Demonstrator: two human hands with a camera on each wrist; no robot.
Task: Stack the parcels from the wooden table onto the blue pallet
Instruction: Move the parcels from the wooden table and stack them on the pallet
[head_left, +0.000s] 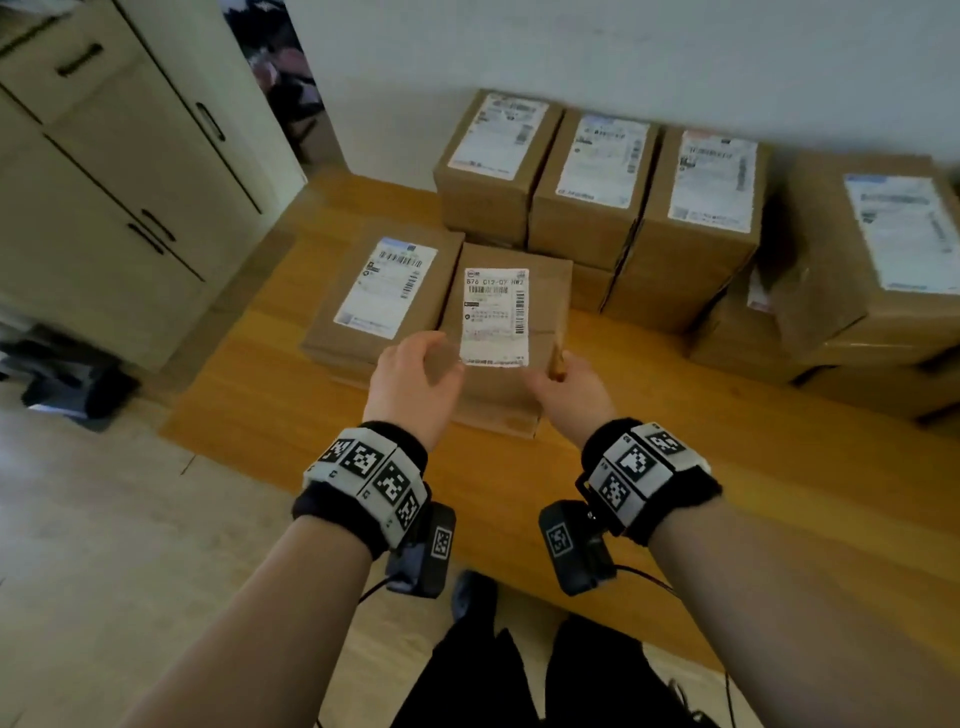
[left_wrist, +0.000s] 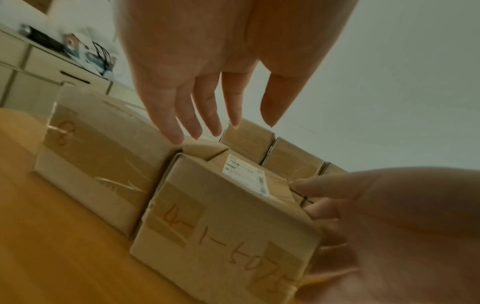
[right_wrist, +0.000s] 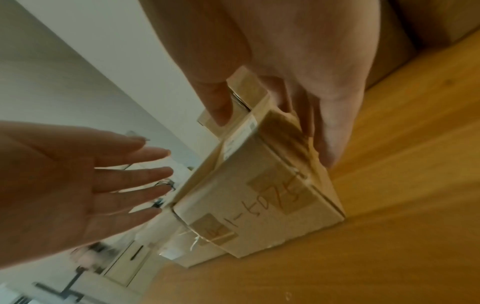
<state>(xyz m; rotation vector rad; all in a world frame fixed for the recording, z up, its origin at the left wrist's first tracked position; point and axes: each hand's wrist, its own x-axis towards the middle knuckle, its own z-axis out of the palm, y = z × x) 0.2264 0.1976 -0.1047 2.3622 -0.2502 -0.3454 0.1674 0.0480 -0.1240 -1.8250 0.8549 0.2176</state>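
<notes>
Parcel (head_left: 506, 332): near front of wooden table (head_left: 291, 415), flush against neighbour parcel (head_left: 384, 296) on left. Right hand (head_left: 569, 387) grasps its right edge, thumb on top; left hand (head_left: 415, 374) spread, released, just above. Bare tabletop in front.

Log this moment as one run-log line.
phase: grasping parcel | right hand: grips its right edge | left hand: open, beside its left side | parcel: on wooden table

A domestic room used for parcel handling: cream cupboards (head_left: 104, 171) at upper left, pale floor (head_left: 104, 545), labelled parcels (head_left: 592, 182) on a wooden desk (head_left: 727, 467).
</notes>
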